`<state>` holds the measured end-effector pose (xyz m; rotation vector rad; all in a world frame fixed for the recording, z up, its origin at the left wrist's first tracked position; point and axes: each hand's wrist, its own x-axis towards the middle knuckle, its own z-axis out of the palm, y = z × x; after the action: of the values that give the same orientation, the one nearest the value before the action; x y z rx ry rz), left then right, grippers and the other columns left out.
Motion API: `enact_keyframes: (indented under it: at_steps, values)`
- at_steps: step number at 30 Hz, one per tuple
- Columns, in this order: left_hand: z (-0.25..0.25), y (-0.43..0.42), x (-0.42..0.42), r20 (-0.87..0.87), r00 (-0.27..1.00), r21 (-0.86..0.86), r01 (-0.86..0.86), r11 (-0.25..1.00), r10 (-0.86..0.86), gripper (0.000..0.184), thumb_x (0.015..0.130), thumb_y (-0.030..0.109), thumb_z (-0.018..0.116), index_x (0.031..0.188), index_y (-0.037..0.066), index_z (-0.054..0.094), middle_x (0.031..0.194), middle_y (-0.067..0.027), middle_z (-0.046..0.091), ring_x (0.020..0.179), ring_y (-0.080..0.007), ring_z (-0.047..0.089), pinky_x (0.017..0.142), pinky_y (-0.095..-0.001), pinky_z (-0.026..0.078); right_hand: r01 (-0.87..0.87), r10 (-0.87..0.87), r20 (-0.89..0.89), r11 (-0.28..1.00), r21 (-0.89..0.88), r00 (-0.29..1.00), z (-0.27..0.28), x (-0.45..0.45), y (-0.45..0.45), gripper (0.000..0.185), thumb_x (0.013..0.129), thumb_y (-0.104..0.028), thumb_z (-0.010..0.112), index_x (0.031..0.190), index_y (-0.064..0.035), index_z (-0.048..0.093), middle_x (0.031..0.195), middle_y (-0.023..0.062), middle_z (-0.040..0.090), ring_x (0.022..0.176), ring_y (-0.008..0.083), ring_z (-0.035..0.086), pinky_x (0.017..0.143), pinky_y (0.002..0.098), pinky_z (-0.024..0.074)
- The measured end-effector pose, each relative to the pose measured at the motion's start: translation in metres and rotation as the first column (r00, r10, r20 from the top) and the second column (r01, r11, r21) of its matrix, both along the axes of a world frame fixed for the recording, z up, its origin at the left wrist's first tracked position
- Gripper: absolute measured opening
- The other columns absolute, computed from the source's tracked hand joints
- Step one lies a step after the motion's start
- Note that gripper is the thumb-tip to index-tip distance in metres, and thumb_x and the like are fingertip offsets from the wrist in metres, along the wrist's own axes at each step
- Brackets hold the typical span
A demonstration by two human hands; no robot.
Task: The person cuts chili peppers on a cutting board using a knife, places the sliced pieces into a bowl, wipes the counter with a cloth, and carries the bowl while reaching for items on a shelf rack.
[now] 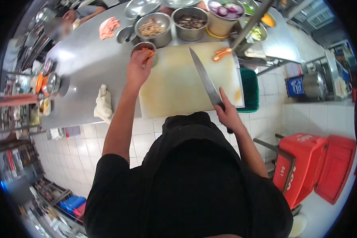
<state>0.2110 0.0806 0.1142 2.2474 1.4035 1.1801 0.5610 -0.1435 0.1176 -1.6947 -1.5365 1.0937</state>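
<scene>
board [178, 85], smooth, pale and stained, lies beneath our long, tapering knife [203, 75]; right hand [229, 116] closed round its handle, we should keep the edge clear of our left hand [138, 71], at the round metal bowl [154, 59] of orange pieces [148, 50] beside the board; its pinch we cannot tell.

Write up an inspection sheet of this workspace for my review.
Surface: stained cutting board on steel table
Things: knife; small bowl with orange pieces; more orange pieces on the board, upper right
Clutter: crumpled cloth left of the board; filled bowls behind it
Hands: left hand at the small bowl; right hand holds the knife
Cables: nothing seen
Surroundings: green bin, red cooler, another person's arm
</scene>
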Motion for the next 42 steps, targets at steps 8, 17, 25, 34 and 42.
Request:
enact_keyframes:
  at_steps: [8, 17, 25, 34, 42]
  values:
    - [-0.034, 0.008, 0.174, -0.031, 0.973, -0.254, 0.215, 0.943, -0.23, 0.033, 0.085, 0.026, 0.08, 0.111, 0.006, 0.071, 0.109, -0.0115, 0.068, 0.09, -0.0278, 0.068, 0.077, -0.0376, 0.057, 0.283, -0.313, -0.172, 0.943, -0.177, 0.934, -0.033, 0.044, -0.101, 0.067, 0.098, -0.01, 0.062, 0.159, -0.01, 0.034, 0.078, 0.0056, 0.063, 0.062, 0.011, 0.056, 0.059, 0.0287, 0.0484]
    - [-0.083, 0.035, 0.256, -0.13, 0.962, -0.447, 0.158, 0.881, -0.239, 0.022, 0.085, 0.023, 0.075, 0.099, 0.005, 0.072, 0.102, -0.0162, 0.068, 0.09, -0.0335, 0.068, 0.083, -0.0437, 0.055, 0.306, -0.446, -0.353, 0.87, -0.387, 0.822, 0.004, 0.076, -0.105, 0.067, 0.102, -0.008, 0.055, 0.163, -0.0161, 0.027, 0.068, -0.0005, 0.053, 0.051, 0.0082, 0.047, 0.048, 0.0259, 0.0419]
    - [-0.067, -0.045, 0.188, -0.117, 0.946, -0.578, 0.182, 0.796, -0.301, 0.018, 0.087, 0.02, 0.074, 0.094, 0.003, 0.073, 0.089, -0.0128, 0.066, 0.079, -0.025, 0.067, 0.074, -0.0372, 0.054, 0.081, -0.291, -0.49, 0.911, -0.405, 0.822, -0.015, 0.089, -0.073, 0.067, 0.107, -0.011, 0.049, 0.165, -0.0222, 0.019, 0.069, 0.0007, 0.049, 0.058, 0.0092, 0.052, 0.052, 0.0257, 0.047]
    - [-0.076, -0.07, 0.172, -0.031, 0.984, -0.468, 0.143, 0.872, -0.178, 0.015, 0.087, 0.018, 0.075, 0.092, 0.003, 0.074, 0.088, -0.0113, 0.065, 0.076, -0.0259, 0.065, 0.071, -0.0379, 0.053, -0.025, -0.251, -0.529, 0.888, -0.459, 0.81, -0.037, 0.075, -0.037, 0.065, 0.107, -0.016, 0.051, 0.164, -0.0306, 0.023, 0.067, 0.0023, 0.054, 0.052, 0.011, 0.05, 0.05, 0.0273, 0.0468]
    - [-0.085, -0.075, 0.173, 0.02, 0.991, -0.385, 0.131, 0.913, -0.134, 0.014, 0.085, 0.015, 0.076, 0.089, 0.002, 0.073, 0.085, -0.0117, 0.063, 0.074, -0.0273, 0.064, 0.07, -0.0386, 0.052, -0.057, -0.254, -0.583, 0.886, -0.461, 0.772, -0.043, 0.058, -0.033, 0.064, 0.109, -0.016, 0.049, 0.165, -0.0295, 0.02, 0.069, 0.0024, 0.053, 0.053, 0.0106, 0.05, 0.051, 0.0265, 0.0479]
